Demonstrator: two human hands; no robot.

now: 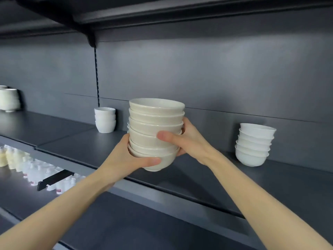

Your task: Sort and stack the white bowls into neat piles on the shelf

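A tall stack of several white bowls (156, 121) is held between both my hands above the front part of the dark shelf (81, 141). My left hand (126, 159) cups the bottom bowl from the left, thumb across its front. My right hand (185, 141) grips the stack's right side, thumb pressed on the middle bowls. The stack's foot appears slightly above the shelf surface. A second pile of several white bowls (254, 144) stands on the shelf at the right, leaning a little.
A short stack of white cups (105, 120) stands by the back panel left of my hands. More white ware (9, 100) sits at the far left. A lower shelf holds rows of small white items (36, 168). An upper shelf (162, 9) overhangs.
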